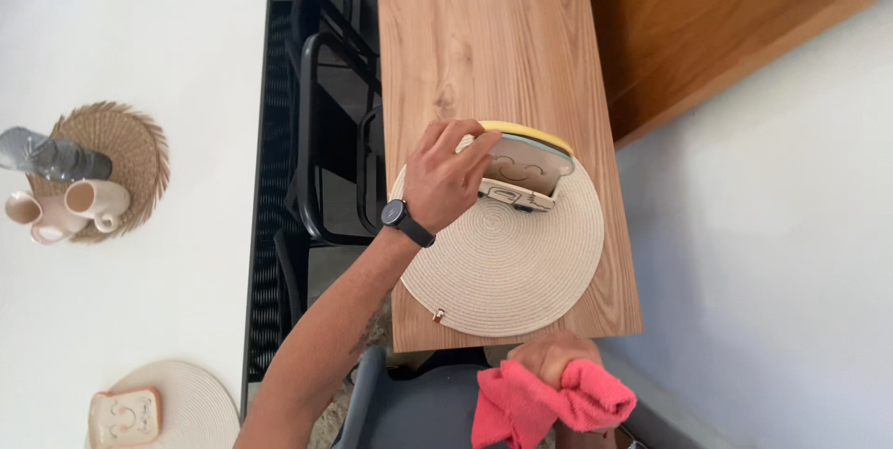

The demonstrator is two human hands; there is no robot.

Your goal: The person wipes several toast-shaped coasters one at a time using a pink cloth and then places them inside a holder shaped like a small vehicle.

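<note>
A: Centre frame?
B: Wooden counter (484, 30), matt, visible grain. Round placemat (521, 263), coiled woven rope, rough. Toast-shaped plate (526, 170), glazed ceramic, smooth.
A: Bottom?
B: Pink cloth (539, 402), soft, fuzzy. Upper left: straw mat (130, 147), fringed.

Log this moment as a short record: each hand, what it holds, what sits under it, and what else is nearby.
left hand: grips toast-shaped holder standing on round woven placemat
right hand: clutches pink cloth, below the table edge
surface: narrow wooden table
white counter: fringed mat with cups, glass bottle
chairs: black chair
</note>
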